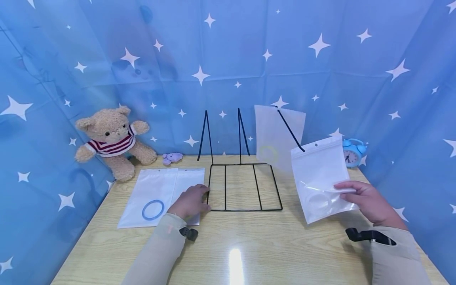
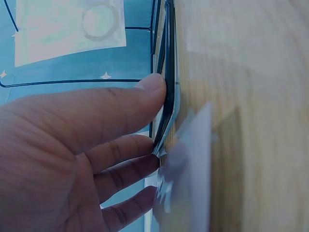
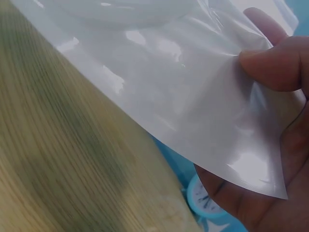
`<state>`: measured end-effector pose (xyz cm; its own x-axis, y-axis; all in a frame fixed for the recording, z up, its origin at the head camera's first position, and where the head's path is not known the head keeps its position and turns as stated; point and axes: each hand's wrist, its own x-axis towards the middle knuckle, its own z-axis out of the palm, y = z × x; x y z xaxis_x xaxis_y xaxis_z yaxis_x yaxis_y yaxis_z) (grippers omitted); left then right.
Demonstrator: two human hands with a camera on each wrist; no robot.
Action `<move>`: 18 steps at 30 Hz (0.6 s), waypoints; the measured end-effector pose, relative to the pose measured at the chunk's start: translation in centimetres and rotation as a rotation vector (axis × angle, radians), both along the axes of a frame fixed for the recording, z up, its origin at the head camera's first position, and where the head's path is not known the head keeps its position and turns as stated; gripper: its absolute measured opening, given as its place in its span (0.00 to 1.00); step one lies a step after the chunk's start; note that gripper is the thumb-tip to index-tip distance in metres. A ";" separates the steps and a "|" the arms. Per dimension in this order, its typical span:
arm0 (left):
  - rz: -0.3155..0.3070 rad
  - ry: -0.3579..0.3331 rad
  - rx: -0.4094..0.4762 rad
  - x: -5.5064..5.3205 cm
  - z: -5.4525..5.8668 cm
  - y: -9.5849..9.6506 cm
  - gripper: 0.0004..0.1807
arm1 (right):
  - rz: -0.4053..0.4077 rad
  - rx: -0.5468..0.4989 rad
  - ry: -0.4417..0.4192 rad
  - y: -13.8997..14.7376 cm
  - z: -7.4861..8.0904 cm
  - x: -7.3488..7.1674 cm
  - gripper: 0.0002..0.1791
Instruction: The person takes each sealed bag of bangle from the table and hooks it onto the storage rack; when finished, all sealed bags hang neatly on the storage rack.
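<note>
My right hand (image 1: pixel 374 202) pinches the lower right edge of a white zip bag (image 1: pixel 317 170) between thumb and fingers. A pale ring (image 1: pixel 318 204) shows inside it. The bag is raised and tilted, its top left corner overlapping the tip of the right hook (image 1: pixel 290 130) of a black wire display rack (image 1: pixel 246 210). Farther back on that hook hangs another zip bag (image 1: pixel 265 122) with a yellow-green ring. At the rack's front left corner, my left hand (image 1: pixel 190 201) rests with fairly straight fingers. In the left wrist view, its thumb (image 2: pixel 152 87) touches the black wire.
Two more zip bags (image 1: pixel 133 206) lie on the table at left, one with a blue ring (image 1: pixel 153 209), the other partly under my left hand. A teddy bear (image 1: pixel 112 138), a small purple toy (image 1: pixel 172 158) and a blue alarm clock (image 1: pixel 352 152) stand along the starry curtain (image 1: pixel 228 51).
</note>
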<state>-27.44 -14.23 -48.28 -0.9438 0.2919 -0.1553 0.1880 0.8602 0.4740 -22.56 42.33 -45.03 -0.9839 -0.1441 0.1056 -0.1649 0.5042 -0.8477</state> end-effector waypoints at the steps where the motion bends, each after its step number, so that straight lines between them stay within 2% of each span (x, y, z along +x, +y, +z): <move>1: 0.000 0.001 -0.001 0.0 0.0 0.0 0.38 | 0.005 0.000 0.003 -0.1 0.1 0.1 0.16; 9: -0.002 0.006 -0.001 0.0 0.0 -0.1 0.38 | 0.062 0.023 0.040 -2.8 1.6 0.5 0.16; 12: -0.006 0.006 -0.004 0.1 0.1 0.0 0.38 | 0.107 0.009 0.045 -3.9 1.8 0.5 0.16; 18: -0.008 0.003 -0.002 0.0 0.0 0.0 0.38 | 0.154 0.049 0.046 -6.1 2.2 0.5 0.15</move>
